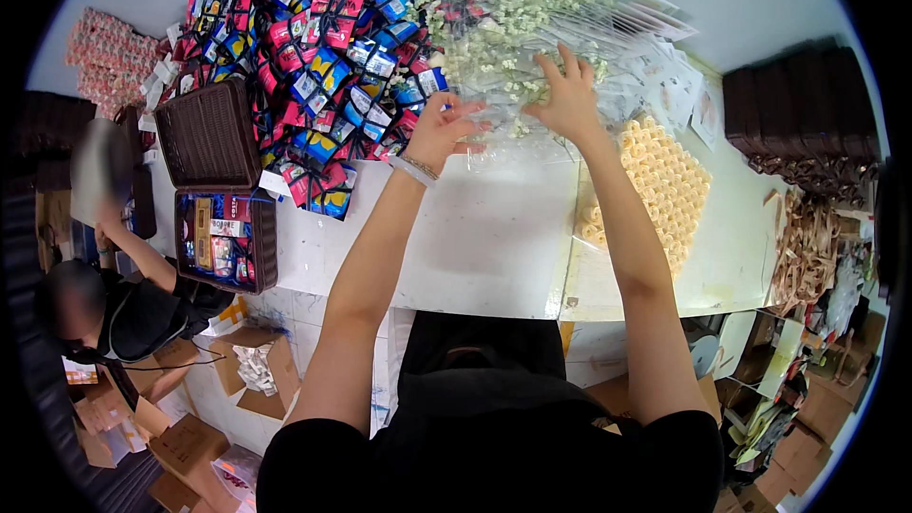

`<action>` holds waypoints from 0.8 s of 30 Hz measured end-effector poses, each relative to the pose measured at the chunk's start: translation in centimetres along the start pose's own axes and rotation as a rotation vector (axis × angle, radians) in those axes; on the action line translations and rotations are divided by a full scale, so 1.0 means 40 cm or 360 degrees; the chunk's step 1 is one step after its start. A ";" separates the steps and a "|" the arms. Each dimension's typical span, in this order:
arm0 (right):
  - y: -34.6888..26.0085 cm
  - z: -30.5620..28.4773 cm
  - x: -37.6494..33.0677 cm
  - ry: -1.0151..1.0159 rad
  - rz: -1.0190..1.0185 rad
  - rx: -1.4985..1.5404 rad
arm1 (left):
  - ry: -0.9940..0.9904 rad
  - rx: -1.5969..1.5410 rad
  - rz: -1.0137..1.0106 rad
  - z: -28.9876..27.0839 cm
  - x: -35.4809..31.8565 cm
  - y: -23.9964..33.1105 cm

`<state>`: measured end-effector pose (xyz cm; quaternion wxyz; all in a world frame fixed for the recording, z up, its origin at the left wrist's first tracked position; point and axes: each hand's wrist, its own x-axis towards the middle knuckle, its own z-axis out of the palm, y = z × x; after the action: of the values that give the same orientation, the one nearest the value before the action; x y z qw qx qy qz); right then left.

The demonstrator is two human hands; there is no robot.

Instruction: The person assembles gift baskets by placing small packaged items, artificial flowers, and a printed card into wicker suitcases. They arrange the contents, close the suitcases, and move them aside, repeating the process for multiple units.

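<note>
Both arms reach across the white table toward a heap of dried flower sprigs with small pale-green and white heads, in clear plastic sleeves. My left hand is at the near left edge of the plastic, fingers apart and pointing right; I cannot tell whether they touch it. Over the right part of the heap, my right hand has its fingers spread, with nothing visibly gripped. Beside my right forearm lies a block of cream rose-shaped flowers. Left of my left hand rises a pile of red and blue packets tied with dark ribbon.
An open brown wicker case holding boxes and packets stands left. Dark wicker cases are stacked at right, near brown ribbons. Another person works at far left. Cardboard boxes stand below the table.
</note>
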<state>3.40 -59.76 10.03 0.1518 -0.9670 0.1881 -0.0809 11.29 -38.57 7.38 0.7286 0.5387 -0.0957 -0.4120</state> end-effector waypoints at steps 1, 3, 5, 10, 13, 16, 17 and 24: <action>0.010 -0.011 -0.014 0.0100 -0.0064 0.0025 | -0.0047 -0.0088 0.0066 0.025 -0.012 0.006; 0.028 -0.046 -0.043 0.0204 -0.0116 0.0098 | -0.0110 -0.0122 0.0194 0.080 -0.037 0.033; 0.050 -0.097 -0.073 0.0400 -0.0265 0.0242 | -0.0136 -0.0005 0.0260 0.143 -0.070 0.069; 0.136 -0.228 -0.190 0.0709 -0.0218 0.0498 | -0.0291 0.0564 0.0565 0.343 -0.154 0.148; 0.232 -0.245 -0.308 0.0962 -0.0049 0.0766 | -0.0267 0.1493 0.0931 0.516 -0.193 0.111; 0.332 -0.173 -0.414 0.1409 0.0478 0.2352 | -0.0164 0.2291 0.1447 0.700 -0.215 -0.019; 0.369 -0.145 -0.453 0.1509 0.0463 0.2722 | -0.0152 0.2553 0.1501 0.748 -0.209 -0.069; 0.527 -0.029 -0.572 0.1349 0.1049 0.3305 | -0.0195 0.3016 0.1708 0.789 -0.194 -0.235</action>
<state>-24.95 -69.78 2.02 0.8081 -0.1784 0.3090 -0.4686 -16.78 -56.15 14.29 0.0964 0.7480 -0.6331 0.1746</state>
